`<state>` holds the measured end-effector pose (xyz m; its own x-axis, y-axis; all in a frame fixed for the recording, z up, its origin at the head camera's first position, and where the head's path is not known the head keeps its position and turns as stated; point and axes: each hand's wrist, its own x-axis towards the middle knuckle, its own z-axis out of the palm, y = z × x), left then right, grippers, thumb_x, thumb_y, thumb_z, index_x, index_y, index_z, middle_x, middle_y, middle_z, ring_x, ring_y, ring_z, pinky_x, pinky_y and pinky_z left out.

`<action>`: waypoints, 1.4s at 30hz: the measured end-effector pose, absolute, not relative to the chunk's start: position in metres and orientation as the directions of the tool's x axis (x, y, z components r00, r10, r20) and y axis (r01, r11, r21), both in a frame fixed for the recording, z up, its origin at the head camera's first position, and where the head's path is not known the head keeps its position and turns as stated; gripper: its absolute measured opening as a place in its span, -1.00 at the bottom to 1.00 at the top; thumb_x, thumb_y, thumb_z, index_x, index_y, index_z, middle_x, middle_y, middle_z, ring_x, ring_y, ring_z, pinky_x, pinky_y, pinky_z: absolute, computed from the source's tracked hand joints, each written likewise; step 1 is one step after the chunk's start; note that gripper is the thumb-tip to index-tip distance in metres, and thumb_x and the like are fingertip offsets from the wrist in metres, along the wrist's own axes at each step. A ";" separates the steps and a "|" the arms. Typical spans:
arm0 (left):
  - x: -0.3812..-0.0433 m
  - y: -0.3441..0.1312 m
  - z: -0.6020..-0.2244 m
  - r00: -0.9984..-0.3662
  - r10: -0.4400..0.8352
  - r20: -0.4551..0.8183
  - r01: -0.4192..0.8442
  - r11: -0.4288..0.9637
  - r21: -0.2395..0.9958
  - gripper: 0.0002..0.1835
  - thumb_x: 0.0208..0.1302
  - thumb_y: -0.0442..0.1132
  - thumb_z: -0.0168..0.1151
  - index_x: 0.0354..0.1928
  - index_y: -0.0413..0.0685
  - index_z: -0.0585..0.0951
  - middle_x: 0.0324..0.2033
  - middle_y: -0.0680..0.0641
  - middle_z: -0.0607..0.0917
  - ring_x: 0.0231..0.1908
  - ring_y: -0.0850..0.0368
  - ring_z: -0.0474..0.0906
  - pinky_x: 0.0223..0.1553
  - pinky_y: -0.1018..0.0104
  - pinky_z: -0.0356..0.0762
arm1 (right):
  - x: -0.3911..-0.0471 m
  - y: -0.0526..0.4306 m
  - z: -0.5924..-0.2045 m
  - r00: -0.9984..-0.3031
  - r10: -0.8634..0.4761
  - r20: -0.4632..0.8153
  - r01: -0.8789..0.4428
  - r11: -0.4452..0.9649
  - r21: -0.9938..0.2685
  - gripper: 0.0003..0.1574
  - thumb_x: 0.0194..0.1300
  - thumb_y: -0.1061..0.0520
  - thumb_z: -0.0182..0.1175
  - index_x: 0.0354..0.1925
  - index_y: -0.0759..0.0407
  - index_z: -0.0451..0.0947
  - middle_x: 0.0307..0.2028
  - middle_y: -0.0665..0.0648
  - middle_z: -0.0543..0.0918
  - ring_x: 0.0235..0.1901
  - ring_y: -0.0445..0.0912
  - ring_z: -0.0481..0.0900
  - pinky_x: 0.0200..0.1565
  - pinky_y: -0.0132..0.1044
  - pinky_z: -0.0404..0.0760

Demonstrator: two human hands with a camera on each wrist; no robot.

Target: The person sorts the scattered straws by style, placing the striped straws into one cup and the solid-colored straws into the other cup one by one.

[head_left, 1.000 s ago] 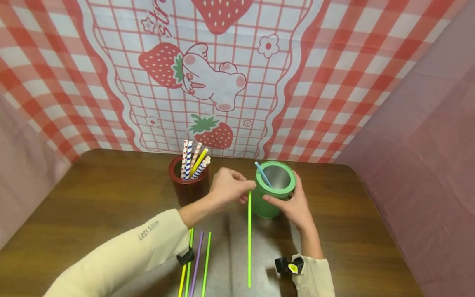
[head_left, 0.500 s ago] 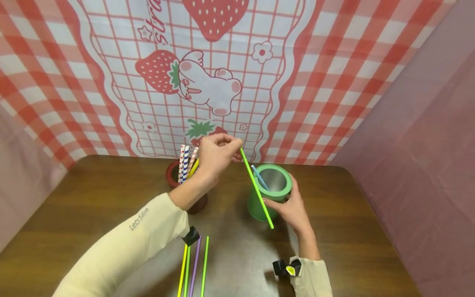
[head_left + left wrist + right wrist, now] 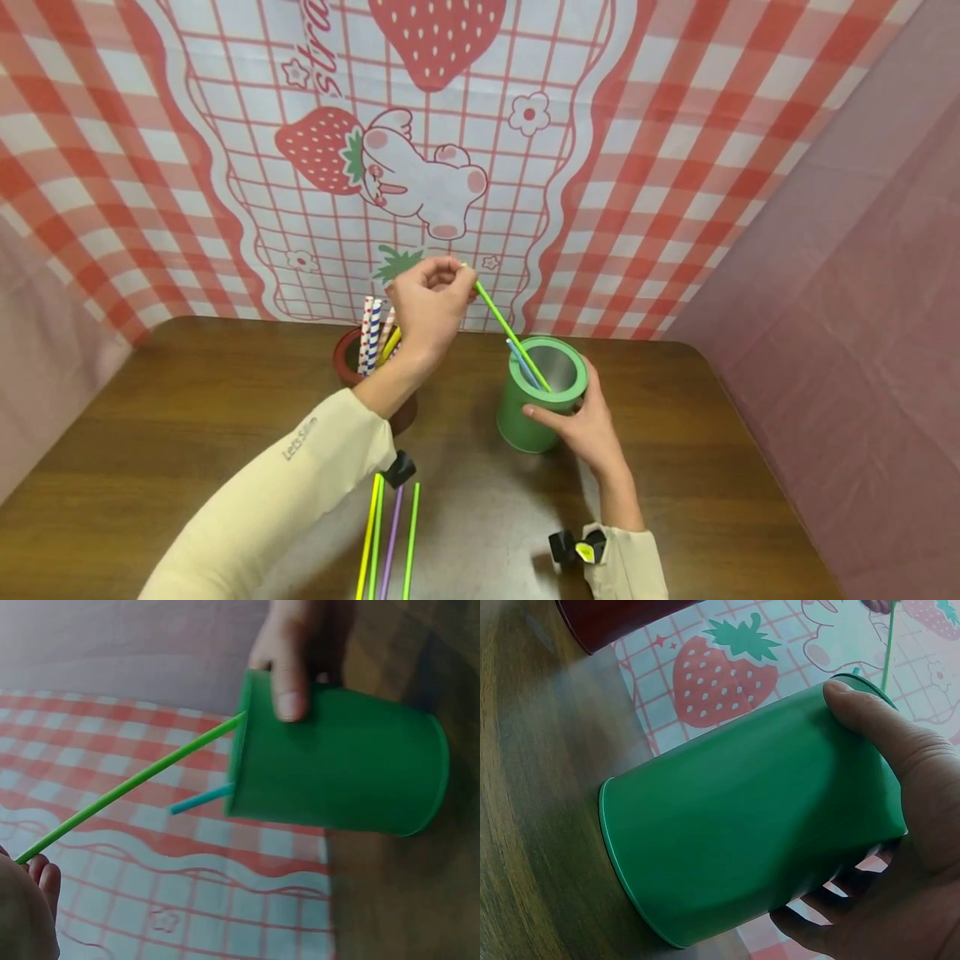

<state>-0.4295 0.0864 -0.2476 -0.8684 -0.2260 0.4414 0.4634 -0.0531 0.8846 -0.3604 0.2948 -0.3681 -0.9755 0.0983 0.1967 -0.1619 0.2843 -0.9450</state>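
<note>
My left hand (image 3: 429,308) pinches the upper end of a bright green straw (image 3: 495,311) between thumb and fingers. The straw slants down to the right, and its lower end is inside the mouth of a green can (image 3: 525,423). A blue straw (image 3: 517,357) leans in the same can, its top just above the rim. In the left wrist view the green straw (image 3: 127,785) and the short blue end (image 3: 199,799) both stick out past the rim. My right hand (image 3: 588,425) grips the can's right side near the top, thumb in front; the right wrist view shows its fingers curled around the can (image 3: 742,817).
A dark red can (image 3: 348,358) holding patterned and yellow straws (image 3: 367,333) stands left of the green can, partly behind my left hand. Yellow, green and purple straws (image 3: 390,542) lie on the wooden table (image 3: 705,467) in front. A checked strawberry cloth (image 3: 660,167) hangs behind.
My left hand has risen and moved left with the green straw, which swung from hanging beside the can to slanting into its mouth. The right hand still holds the can.
</note>
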 end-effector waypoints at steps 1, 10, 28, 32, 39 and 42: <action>-0.430 0.088 -0.252 -0.869 -0.227 0.440 0.460 -0.040 0.887 -0.93 0.03 -0.39 0.20 -0.44 -0.20 0.65 -0.55 -0.12 0.70 -0.58 0.06 0.65 -0.45 0.27 0.65 | -0.360 0.295 -0.368 -0.976 0.099 0.196 -0.161 0.284 -0.945 0.26 -0.12 0.17 0.56 0.43 -0.02 0.04 0.20 0.18 0.41 0.18 0.05 0.37 0.22 0.02 0.26; -0.429 0.107 -0.287 -0.877 -0.205 0.436 0.440 0.026 0.898 -0.92 -0.03 -0.33 0.26 -0.44 -0.18 0.66 -0.53 -0.09 0.71 -0.53 0.21 0.62 -0.44 0.39 0.60 | -0.360 0.296 -0.368 -0.978 0.101 0.180 -0.142 0.305 -0.942 0.27 -0.10 0.15 0.55 0.44 -0.04 0.01 0.22 0.17 0.38 0.17 0.07 0.38 0.17 0.05 0.30; -0.416 0.132 -0.334 -0.889 -0.151 0.432 0.425 0.082 0.902 -0.94 0.01 -0.39 0.30 -0.42 -0.22 0.67 -0.52 -0.09 0.72 -0.49 0.18 0.65 -0.37 0.40 0.63 | -0.361 0.296 -0.369 -0.977 0.101 0.186 -0.149 0.301 -0.942 0.28 -0.12 0.18 0.55 0.44 -0.01 0.02 0.21 0.17 0.40 0.17 0.05 0.39 0.18 -0.03 0.31; -0.413 0.131 -0.340 -0.873 -0.141 0.466 0.451 0.130 0.883 -0.95 0.02 -0.35 0.31 -0.42 -0.19 0.68 -0.51 -0.07 0.73 -0.47 0.18 0.66 -0.36 0.40 0.64 | -0.355 0.289 -0.357 -0.979 0.086 0.187 -0.152 0.309 -0.939 0.25 -0.08 0.24 0.52 0.44 0.13 0.00 0.21 0.24 0.38 0.17 0.09 0.38 0.16 -0.01 0.33; -0.405 0.118 -0.344 -0.904 -0.095 0.417 0.399 0.164 0.902 -0.94 0.03 -0.28 0.36 -0.43 -0.12 0.71 -0.50 -0.02 0.74 -0.48 0.22 0.68 -0.37 0.43 0.63 | -0.348 0.284 -0.345 -0.980 0.081 0.184 -0.148 0.326 -0.934 0.24 -0.07 0.26 0.50 0.44 0.21 -0.02 0.21 0.30 0.37 0.18 0.14 0.37 0.15 0.04 0.33; -0.397 0.105 -0.347 -0.925 -0.028 0.378 0.362 0.230 0.903 -0.92 0.03 -0.26 0.37 -0.42 -0.10 0.73 -0.50 0.01 0.74 -0.48 0.22 0.68 -0.39 0.42 0.62 | -0.353 0.290 -0.349 -0.980 0.081 0.184 -0.147 0.335 -0.931 0.27 -0.06 0.22 0.51 0.46 0.14 -0.04 0.23 0.28 0.36 0.19 0.12 0.35 0.16 0.05 0.32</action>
<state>-0.3972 0.1049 -0.3467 -0.9253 -0.0278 0.3781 0.3622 0.2297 0.9033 -0.3527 0.2900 -0.3485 -0.9796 0.0812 0.1837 -0.1467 0.3350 -0.9307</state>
